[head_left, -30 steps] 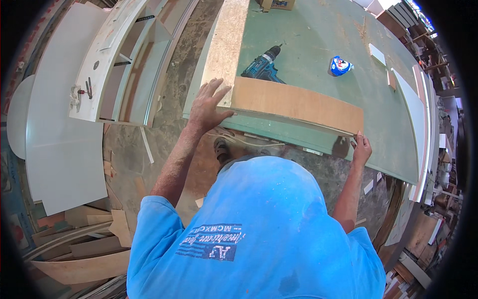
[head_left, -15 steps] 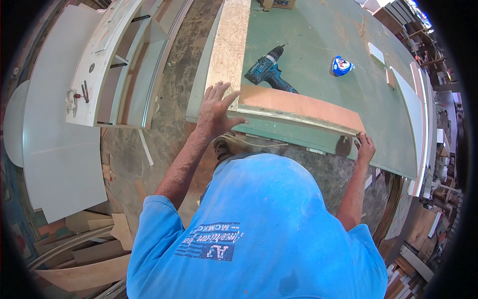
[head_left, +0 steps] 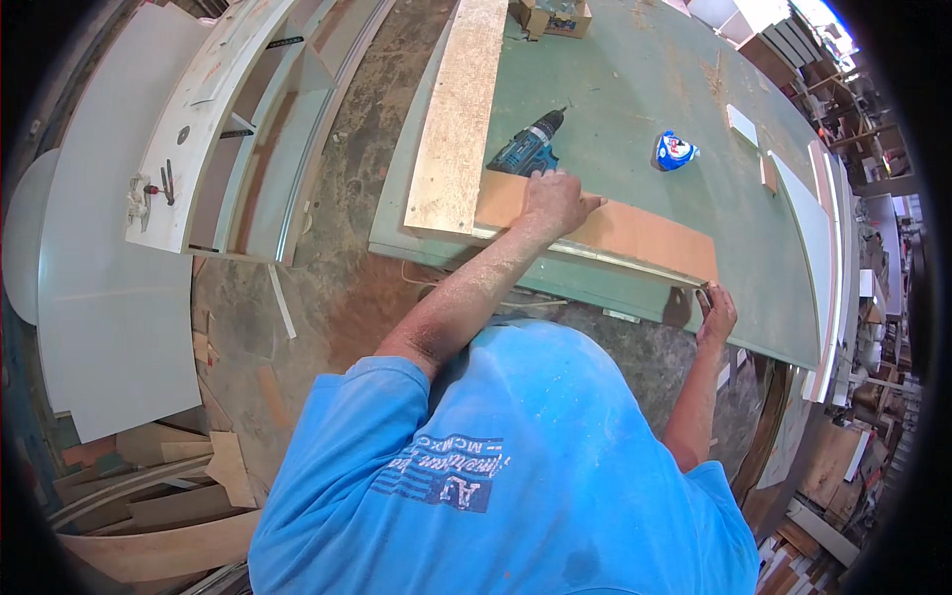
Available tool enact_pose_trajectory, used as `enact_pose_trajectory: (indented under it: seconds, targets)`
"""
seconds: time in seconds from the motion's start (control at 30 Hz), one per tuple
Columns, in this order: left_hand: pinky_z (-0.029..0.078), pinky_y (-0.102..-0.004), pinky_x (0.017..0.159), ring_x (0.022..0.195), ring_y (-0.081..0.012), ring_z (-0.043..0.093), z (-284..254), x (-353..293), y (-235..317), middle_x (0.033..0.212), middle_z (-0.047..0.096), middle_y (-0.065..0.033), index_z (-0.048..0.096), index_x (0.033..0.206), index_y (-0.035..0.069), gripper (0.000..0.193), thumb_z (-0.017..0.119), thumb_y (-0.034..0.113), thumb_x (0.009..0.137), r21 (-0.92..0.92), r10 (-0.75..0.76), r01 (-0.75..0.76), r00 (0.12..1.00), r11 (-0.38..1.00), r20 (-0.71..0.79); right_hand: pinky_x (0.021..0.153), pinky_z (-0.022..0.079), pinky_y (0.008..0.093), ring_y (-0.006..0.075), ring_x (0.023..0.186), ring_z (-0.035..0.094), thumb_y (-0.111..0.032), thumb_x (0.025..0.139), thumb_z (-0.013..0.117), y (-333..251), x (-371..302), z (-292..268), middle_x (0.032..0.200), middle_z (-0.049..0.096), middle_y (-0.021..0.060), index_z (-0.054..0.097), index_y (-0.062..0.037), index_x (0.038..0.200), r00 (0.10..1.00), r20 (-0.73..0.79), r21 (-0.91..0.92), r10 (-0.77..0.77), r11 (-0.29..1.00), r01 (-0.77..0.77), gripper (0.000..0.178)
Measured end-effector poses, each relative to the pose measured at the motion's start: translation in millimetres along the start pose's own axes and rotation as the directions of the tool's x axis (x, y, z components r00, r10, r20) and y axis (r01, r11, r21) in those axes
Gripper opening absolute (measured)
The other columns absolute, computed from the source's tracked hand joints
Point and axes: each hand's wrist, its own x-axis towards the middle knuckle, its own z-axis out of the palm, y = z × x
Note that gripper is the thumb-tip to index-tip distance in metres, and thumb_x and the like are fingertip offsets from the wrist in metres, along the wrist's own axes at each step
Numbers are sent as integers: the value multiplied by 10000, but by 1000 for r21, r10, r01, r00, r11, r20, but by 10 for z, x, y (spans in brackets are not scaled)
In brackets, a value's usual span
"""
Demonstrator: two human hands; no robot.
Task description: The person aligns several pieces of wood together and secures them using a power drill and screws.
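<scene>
A blue and black cordless drill [head_left: 526, 149] lies on its side on the green tabletop. My left hand [head_left: 557, 206] reaches over a narrow orange-brown board [head_left: 645, 236], covering the drill's handle. Its fingertips are hidden, so whether they grip the handle does not show; the thumb sticks out to the right. At the board's right end my right hand [head_left: 718, 315] has its fingers bent against the corner. Something small and dark shows beside those fingers, too small to name. A long pale wooden plank [head_left: 454, 129] meets the board's left end and runs away from me.
A blue and white packet [head_left: 676, 151] lies beyond the board, and an open cardboard box [head_left: 557, 18] stands at the far edge. White panels [head_left: 801, 213] line the table's right side. On the left stands a cabinet frame [head_left: 268, 149]; wood offcuts [head_left: 169, 496] lie lower left.
My left hand has left the pale plank and moved right, across the board to the drill's handle. My right hand stays at the board's right end. The view has shifted slightly.
</scene>
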Motion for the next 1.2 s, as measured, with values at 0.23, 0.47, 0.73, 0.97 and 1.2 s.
enact_pose_trajectory:
  seconds: [0.23,0.47,0.73,0.97,1.2]
  targets:
    - [418,-432,989,1092,-274,625,-78,-45,115,1069,674,-138,747,1047,48,666,599,690,950,43,38,-31,982,999,-185,899,633,332,182,1077,699,-92,960,687,42,-92,5,1186,705,109,652,52,1282,1000,-10,53,-8,999,9,354]
    - [418,-422,999,1108,-263,629,-20,-61,71,1091,688,-130,758,1093,72,678,606,713,933,12,20,-19,989,1000,-149,921,625,356,187,1081,700,-102,967,689,59,-134,0,1179,704,109,635,66,1297,1000,-15,39,-24,999,25,375]
    - [427,-406,1009,1086,-251,647,-65,-90,69,1089,701,-125,762,1094,64,685,612,712,929,26,14,-11,993,1000,-118,867,638,335,176,1077,699,-113,983,689,118,-136,-40,1165,701,111,632,67,1303,1000,-19,-12,-24,1000,23,371]
    - [431,-398,1016,1077,-251,648,-71,-112,71,1079,703,-124,767,1070,49,701,623,718,922,6,-12,13,994,1000,-105,897,624,328,185,1118,700,-142,1006,659,95,-158,-18,1176,713,86,661,21,1270,1000,-10,-51,-24,998,23,310]
    - [432,-409,1034,1075,-249,652,-44,-108,58,1083,703,-126,768,1082,46,699,630,712,920,-3,8,-8,990,1000,-138,1085,492,436,289,1259,621,-198,944,751,-93,-313,239,1304,673,151,612,35,1373,916,-36,-487,-399,808,332,507]
